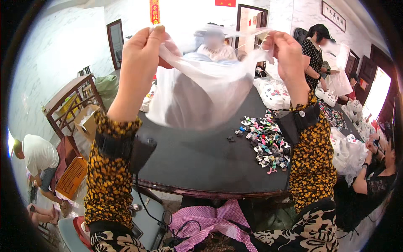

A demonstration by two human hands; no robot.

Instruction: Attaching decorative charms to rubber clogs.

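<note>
Head view: left hand (142, 54) and right hand (287, 54), fingers pinched shut on a clear plastic bag's (201, 92) rim, stretch its mouth open above the dark round table (197, 164), beside colourful small trinkets (266, 140).

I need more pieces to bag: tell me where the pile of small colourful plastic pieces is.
The pile of small colourful plastic pieces lies on the dark round table, right of centre, beside the right forearm and below the raised clear plastic bag.

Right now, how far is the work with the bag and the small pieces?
Done: little that shows. In hand: the left hand and right hand hold the clear bag up by its mouth, spread open and empty. Left: the pile of small pieces lies loose on the table.
</note>
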